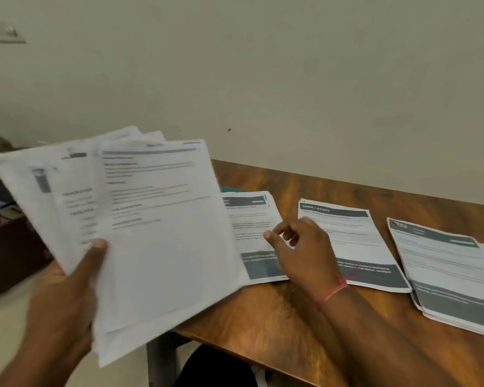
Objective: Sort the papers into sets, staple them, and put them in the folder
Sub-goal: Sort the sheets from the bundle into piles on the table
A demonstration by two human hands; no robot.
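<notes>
My left hand [65, 286] grips a fanned sheaf of papers [140, 219], held up off the table at about nine o'clock from the middle of my view. The thumb presses down on the top sheets near their lower left corner. The other fingers are hidden beneath the sheaf. The print on the sheets is too blurred to read.

My right hand [299, 247] hangs over the wooden table [263, 317] at about four o'clock. Its fingers are loosely curled, with the thumb tip close to the forefinger, and I see nothing held between them. A red thread [336, 289] circles that wrist.

Three piles of printed papers lie flat on the table in a row running toward three o'clock. The left pile [252, 219] is partly covered by the sheaf, and my right thumb is over its right edge. The middle pile [355, 238] lies just past my right hand, at its two o'clock. The right pile [447, 275] is thicker and sits near the picture's edge. The piles lie apart from one another.

A green edge [221, 189] peeks out at the left pile's eleven o'clock corner, and I cannot tell what it belongs to. A dark box [9, 247] stands low at nine o'clock.
</notes>
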